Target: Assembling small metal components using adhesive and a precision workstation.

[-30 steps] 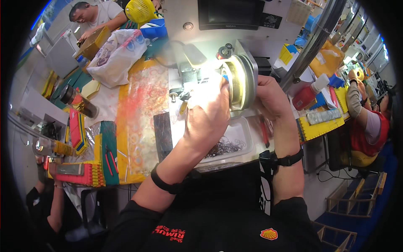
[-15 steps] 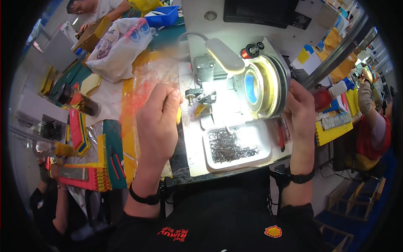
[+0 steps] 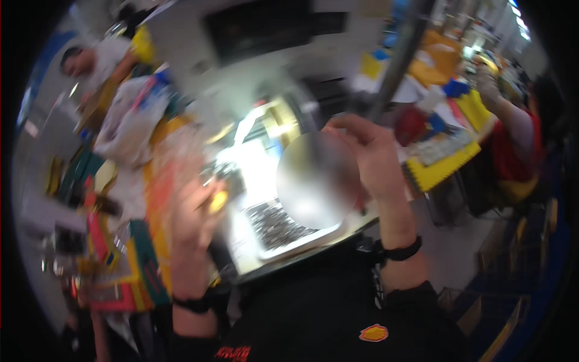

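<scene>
My left hand (image 3: 192, 208) is smeared by motion, left of the machine. A small yellow object (image 3: 218, 201) sits at its fingers, apparently held; its kind is unclear. My right hand (image 3: 369, 148) is raised on the right, thumb and fingers pinched together; anything between them is too small to make out. Below and left of those fingertips is a blurred round whitish-grey patch (image 3: 316, 184), which hides part of the machine and tray. Beneath it lies a white tray (image 3: 310, 239) of many small dark hooks (image 3: 274, 226). Behind stands the brightly lit machine with its wheel (image 3: 284, 123).
A lit white lamp (image 3: 246, 125) hangs over the machine. A plastic bag (image 3: 129, 123) lies at the far left, near a seated person (image 3: 105, 63). Yellow foam boards (image 3: 443, 161) and a red-topped co-worker (image 3: 515, 148) are at the right. A dark screen (image 3: 256, 30) stands behind.
The whole view has swung and blurred. My left hand has moved down from beside the machine with the yellow object; my right hand has lifted away from the wheel's right side. The round patch has appeared.
</scene>
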The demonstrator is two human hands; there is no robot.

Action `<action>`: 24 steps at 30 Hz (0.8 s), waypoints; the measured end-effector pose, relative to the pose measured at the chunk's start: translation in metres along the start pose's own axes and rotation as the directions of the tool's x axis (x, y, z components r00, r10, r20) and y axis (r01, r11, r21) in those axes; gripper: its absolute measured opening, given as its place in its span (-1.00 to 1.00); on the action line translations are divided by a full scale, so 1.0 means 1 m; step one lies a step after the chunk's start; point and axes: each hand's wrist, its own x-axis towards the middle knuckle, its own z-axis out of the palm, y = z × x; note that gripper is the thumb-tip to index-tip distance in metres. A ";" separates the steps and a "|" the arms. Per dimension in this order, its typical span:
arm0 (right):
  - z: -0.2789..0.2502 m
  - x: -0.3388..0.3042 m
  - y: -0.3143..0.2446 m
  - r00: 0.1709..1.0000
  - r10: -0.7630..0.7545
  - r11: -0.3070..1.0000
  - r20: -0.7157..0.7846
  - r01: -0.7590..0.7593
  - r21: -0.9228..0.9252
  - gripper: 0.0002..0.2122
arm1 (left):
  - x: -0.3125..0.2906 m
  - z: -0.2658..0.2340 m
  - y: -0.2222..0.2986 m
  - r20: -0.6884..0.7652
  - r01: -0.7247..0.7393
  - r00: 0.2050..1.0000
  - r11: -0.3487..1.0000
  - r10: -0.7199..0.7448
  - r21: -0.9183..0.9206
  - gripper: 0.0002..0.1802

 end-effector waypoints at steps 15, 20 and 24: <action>-0.091 0.036 0.011 0.909 -0.090 0.993 -0.407 0.048 -0.112 -0.78 | -0.010 0.013 0.004 0.014 0.043 0.999 0.961 -0.040 -0.272 -0.77; -0.090 0.036 0.026 0.919 -0.069 0.994 -0.389 0.032 -0.102 -0.82 | -0.011 0.012 0.004 -0.004 0.022 1.000 0.969 -0.023 -0.248 -0.76; -0.067 0.025 0.048 0.966 0.229 0.847 -0.122 -0.136 0.515 -0.91 | -0.007 -0.003 -0.004 0.135 -0.008 0.990 0.967 0.044 -0.256 -0.79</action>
